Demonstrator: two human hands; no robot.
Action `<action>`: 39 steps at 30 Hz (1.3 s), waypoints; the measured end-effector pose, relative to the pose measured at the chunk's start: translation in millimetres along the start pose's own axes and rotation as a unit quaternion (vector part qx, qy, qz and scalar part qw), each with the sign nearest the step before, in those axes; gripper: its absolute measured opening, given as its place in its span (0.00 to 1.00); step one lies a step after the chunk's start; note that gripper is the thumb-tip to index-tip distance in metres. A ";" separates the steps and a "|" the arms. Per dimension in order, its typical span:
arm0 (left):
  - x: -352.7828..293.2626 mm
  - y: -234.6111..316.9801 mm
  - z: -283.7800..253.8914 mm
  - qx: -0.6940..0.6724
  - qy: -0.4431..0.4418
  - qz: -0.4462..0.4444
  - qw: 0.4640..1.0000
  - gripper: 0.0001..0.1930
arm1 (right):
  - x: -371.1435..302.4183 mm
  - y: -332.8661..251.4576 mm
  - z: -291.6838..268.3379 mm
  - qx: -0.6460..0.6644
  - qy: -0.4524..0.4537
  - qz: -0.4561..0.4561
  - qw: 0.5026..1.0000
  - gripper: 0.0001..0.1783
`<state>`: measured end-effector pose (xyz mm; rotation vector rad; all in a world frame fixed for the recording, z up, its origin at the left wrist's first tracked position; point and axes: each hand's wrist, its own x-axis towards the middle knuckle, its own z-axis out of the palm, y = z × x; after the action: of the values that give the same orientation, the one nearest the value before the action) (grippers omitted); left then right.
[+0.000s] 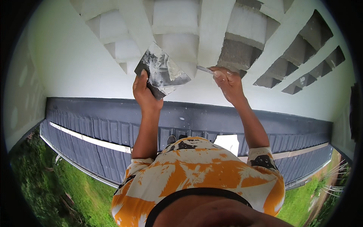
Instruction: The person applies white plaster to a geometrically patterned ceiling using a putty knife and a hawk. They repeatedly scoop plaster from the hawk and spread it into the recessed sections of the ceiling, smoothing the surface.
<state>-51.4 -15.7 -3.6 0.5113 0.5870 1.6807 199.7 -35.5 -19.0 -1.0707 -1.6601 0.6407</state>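
Board point(153, 72), blade point(204, 69), wall point(94, 75).
I log left hand point(146, 92) gripping board, thumb on top, other fingers mostly hidden; right hand point(228, 82) pinching blade, fingers curled. White paste point(174, 71) smears board.

Beyond the left edge of the smeared plate point(166, 72), most of the left hand's point(146, 92) fingers are hidden underneath. The right hand point(228, 81) covers the rear of the thin tool point(204, 69). The patterned shirt point(204, 166) hides part of a shoe point(171, 139) and of the white sheet point(227, 142) on the roof point(94, 130). The top border cuts off the wall's point(215, 38) recesses point(176, 17); foliage point(28, 181) past the roof's left corner blurs.
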 end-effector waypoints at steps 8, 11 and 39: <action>-17.0 -37.9 -2.7 0.180 -0.053 0.387 0.903 0.14 | -23.1 -86.4 37.2 0.450 0.018 0.300 0.841 0.16; -19.5 -42.3 -13.1 0.302 -0.151 0.463 0.820 0.17 | -17.4 -87.2 39.6 0.481 0.081 0.290 0.823 0.15; 51.1 29.3 -206.8 0.396 -0.040 0.169 0.902 0.16 | 149.8 -32.9 3.0 -0.503 0.468 0.028 0.726 0.20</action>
<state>-212.1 9.0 -144.3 1.3234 1.1815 1.6797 172.1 81.6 76.2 -1.7754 -0.9446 -0.8537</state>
